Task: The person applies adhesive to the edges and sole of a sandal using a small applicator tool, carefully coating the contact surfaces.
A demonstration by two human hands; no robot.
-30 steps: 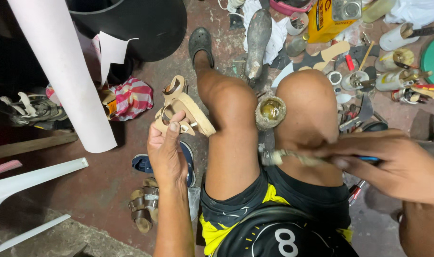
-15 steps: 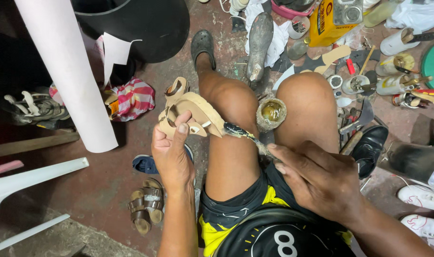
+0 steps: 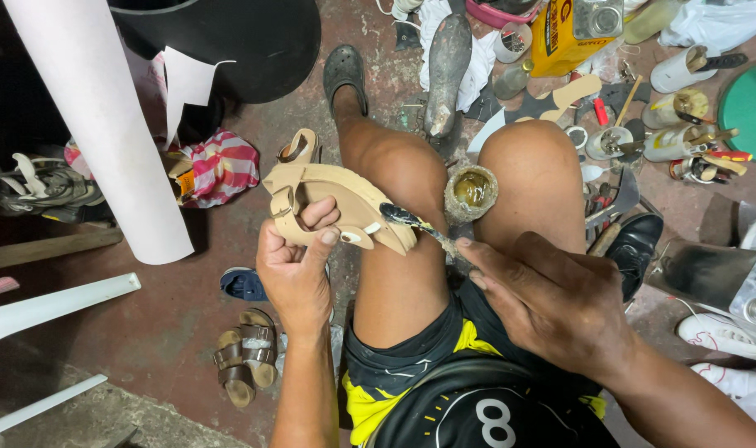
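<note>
The left hand [image 3: 295, 278] gripped a tan strappy sandal [image 3: 332, 207]; the right hand [image 3: 552, 299] pinched a small dark-tipped brush [image 3: 415, 224], apparently glue-laden, which could smear the straps.

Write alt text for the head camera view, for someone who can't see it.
A seated person's left hand holds a tan sandal over the left knee while the right hand touches a small brush to its sole. A small open tin of yellowish glue sits between the knees, above a reddish floor littered with shoes, tins and tools.
</note>
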